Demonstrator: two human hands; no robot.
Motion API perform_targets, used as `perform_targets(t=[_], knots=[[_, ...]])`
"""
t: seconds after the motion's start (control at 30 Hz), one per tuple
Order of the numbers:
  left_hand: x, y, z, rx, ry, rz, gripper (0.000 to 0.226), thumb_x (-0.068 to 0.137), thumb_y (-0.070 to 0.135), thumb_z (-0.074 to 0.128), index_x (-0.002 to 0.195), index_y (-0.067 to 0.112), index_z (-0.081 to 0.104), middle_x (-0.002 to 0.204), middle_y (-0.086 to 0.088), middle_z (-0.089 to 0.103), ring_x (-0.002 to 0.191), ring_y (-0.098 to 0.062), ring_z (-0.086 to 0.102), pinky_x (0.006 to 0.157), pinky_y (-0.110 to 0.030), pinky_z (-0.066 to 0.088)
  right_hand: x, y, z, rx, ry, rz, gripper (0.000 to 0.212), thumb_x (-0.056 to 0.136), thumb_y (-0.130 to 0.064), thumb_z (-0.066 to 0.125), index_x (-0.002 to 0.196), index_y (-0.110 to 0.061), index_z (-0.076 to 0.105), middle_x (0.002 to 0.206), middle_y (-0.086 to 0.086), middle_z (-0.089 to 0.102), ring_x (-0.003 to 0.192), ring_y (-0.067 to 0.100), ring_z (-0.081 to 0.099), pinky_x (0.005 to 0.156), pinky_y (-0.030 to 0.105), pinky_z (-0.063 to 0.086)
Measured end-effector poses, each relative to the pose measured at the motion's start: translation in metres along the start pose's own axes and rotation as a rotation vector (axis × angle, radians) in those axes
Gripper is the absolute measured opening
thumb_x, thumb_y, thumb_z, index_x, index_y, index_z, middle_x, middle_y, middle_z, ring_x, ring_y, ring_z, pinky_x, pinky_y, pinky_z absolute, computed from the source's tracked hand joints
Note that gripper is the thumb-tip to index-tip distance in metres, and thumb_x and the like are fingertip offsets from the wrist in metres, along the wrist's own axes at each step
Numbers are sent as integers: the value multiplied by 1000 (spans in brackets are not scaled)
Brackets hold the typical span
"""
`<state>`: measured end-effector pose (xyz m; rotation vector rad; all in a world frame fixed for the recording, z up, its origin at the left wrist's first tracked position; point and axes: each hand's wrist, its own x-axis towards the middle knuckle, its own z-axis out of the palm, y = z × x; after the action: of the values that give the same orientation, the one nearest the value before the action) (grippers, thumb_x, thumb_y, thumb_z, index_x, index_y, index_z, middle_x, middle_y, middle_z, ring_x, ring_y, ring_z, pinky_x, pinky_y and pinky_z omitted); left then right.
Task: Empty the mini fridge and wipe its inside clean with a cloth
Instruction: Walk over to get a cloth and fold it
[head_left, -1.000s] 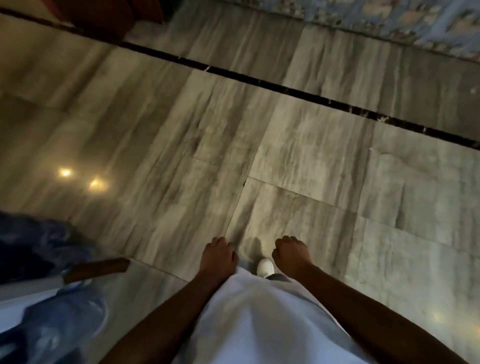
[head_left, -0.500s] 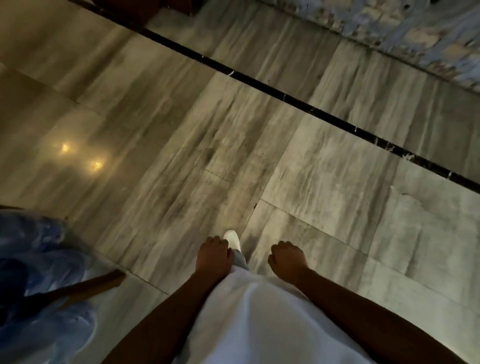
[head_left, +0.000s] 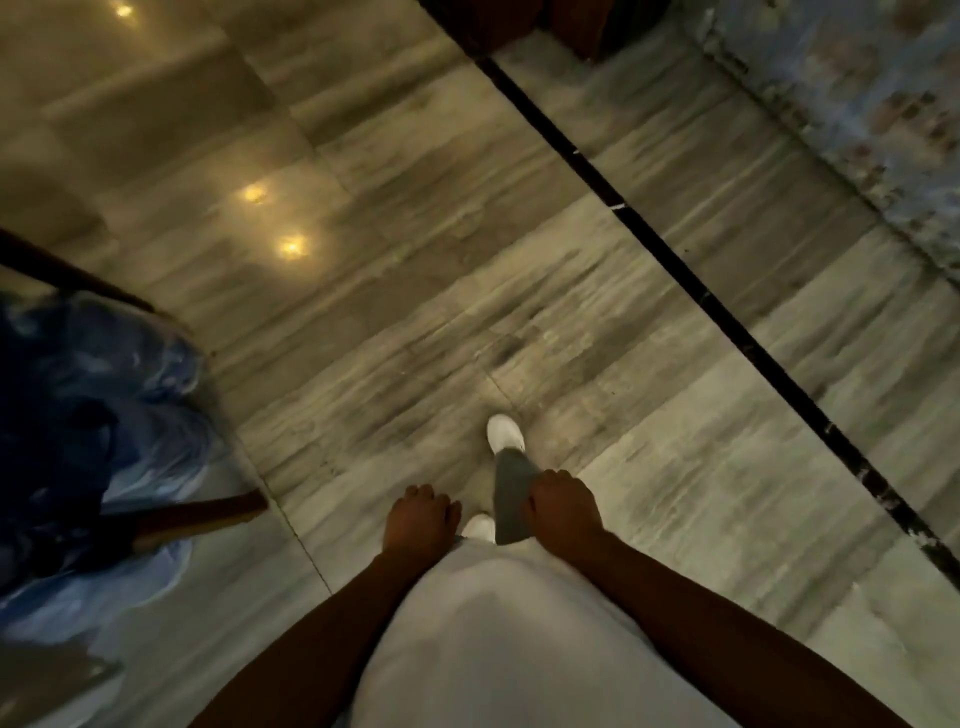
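Glossy veined stone floor (head_left: 415, 322); crinkled shiny blue plastic (head_left: 104, 405).

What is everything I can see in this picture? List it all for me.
Marble floor: one, grey-beige streaked tiles, fills most of the view.
Black inlay strip: one, black, runs diagonally across the floor at right.
Light reflections: three, yellow, on the floor upper left.
Blue plastic sheeting: one bundle, blue, left edge, over a wooden frame.
Patterned rug: one, blue-grey, upper right corner.
Shoes: two, white, on the floor at centre.
Shirt: one, white, bottom centre.
Left hand: one, loosely curled, holds nothing.
Right hand: one, loosely curled, holds nothing.
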<state>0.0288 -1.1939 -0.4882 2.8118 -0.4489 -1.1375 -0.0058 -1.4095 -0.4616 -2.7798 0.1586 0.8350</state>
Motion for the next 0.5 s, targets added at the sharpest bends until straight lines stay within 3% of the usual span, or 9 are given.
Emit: perform_targets(t=[0.13, 0.3, 0.5], knots=[[16, -7, -22, 29, -85, 16, 45, 107, 45, 46, 145, 22, 51, 130, -16, 61, 125, -37, 52, 95, -40, 48, 43, -5, -27, -56, -26, -78, 35, 97, -38, 46, 112, -13, 66, 113, 7, 68, 102, 26, 63, 83, 35, 47], [51, -19, -50, -211, 70, -313, 43, 108, 45, 39, 114, 15, 69, 118, -12, 65, 120, -31, 57, 94, -39, 49, 133, -10, -83, -166, -51, -229, 34, 97, -36, 44, 102, -14, 70, 106, 8, 69, 98, 27, 63, 80, 36, 47], [79, -42, -107, -349, 151, -528, 40, 107, 41, 38, 116, 14, 67, 122, -11, 65, 118, -28, 57, 95, -39, 50, 204, -42, -136, -302, -126, -341, 31, 94, -34, 45, 102, -15, 68, 108, 8, 67, 102, 27, 61, 86, 36, 43]])
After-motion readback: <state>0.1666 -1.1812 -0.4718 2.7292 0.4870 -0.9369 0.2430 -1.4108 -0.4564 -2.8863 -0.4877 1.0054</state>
